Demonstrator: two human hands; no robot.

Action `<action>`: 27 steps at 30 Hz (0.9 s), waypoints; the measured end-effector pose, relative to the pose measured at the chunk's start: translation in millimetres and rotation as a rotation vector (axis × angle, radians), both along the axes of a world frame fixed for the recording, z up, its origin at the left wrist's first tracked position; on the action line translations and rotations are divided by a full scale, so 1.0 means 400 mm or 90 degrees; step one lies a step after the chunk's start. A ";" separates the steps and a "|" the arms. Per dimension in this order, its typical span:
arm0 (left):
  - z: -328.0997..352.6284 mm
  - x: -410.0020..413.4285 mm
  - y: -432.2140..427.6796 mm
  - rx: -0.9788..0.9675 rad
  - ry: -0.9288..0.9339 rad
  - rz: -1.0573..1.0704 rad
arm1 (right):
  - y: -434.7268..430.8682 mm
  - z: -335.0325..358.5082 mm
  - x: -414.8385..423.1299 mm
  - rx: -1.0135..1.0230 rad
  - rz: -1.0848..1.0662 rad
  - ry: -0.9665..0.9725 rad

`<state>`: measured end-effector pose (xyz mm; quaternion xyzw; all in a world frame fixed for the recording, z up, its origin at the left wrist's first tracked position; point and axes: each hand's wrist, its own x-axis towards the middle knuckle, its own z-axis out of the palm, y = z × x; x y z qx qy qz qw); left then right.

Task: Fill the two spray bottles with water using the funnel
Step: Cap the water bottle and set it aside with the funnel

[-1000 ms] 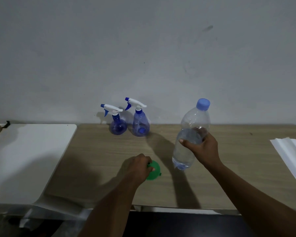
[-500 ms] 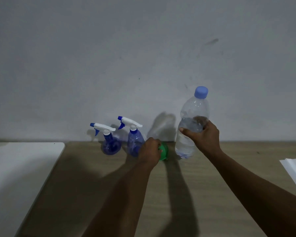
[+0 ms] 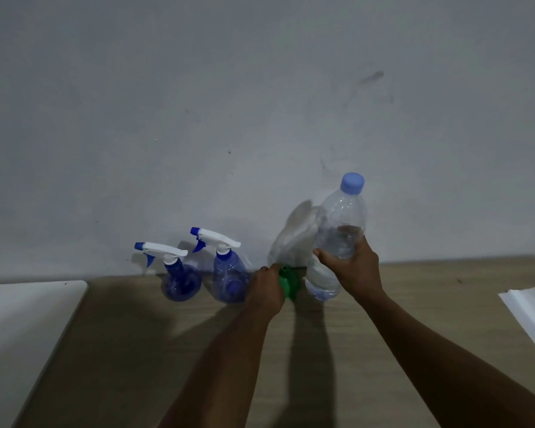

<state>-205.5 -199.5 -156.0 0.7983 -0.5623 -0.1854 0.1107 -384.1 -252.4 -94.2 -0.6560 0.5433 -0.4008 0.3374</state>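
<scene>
Two blue spray bottles with white trigger heads stand against the wall: a round one (image 3: 181, 282) on the left and a taller one (image 3: 230, 278) beside it, both with heads screwed on. My left hand (image 3: 267, 290) grips the green funnel (image 3: 289, 284) just right of the taller spray bottle, the funnel's spout pointing up. My right hand (image 3: 351, 268) holds a clear water bottle (image 3: 338, 239) with a blue cap, partly filled, close to the funnel's right side. Whether the water bottle's base touches the table cannot be told.
The wooden table (image 3: 136, 350) meets a grey wall right behind the bottles. A white surface (image 3: 22, 322) adjoins the table on the left. Folded white paper (image 3: 531, 316) lies at the right edge.
Both hands moved from the table's front toward the wall. The left hand carried the funnel up beside the taller spray bottle, and the right hand brought the water bottle next to it.
</scene>
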 end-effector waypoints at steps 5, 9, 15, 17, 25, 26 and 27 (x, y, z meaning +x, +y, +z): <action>0.007 0.004 0.036 -0.009 0.032 0.009 | 0.002 -0.001 0.001 0.030 0.016 0.022; 0.055 0.019 0.068 -0.025 0.046 -0.011 | 0.024 0.013 -0.009 0.111 0.035 0.028; 0.164 0.014 0.121 0.019 0.097 -0.087 | 0.100 0.074 -0.055 0.179 0.032 0.158; 0.198 0.000 0.137 0.058 0.104 -0.124 | 0.133 0.111 -0.080 0.194 0.054 0.238; 0.296 -0.148 0.183 0.081 0.108 -0.264 | 0.293 0.213 -0.259 0.217 0.036 0.325; 0.302 -0.175 0.188 0.084 0.112 -0.277 | 0.312 0.217 -0.294 0.228 0.026 0.325; 0.309 -0.204 0.193 0.085 0.115 -0.291 | 0.331 0.220 -0.330 0.239 0.010 0.325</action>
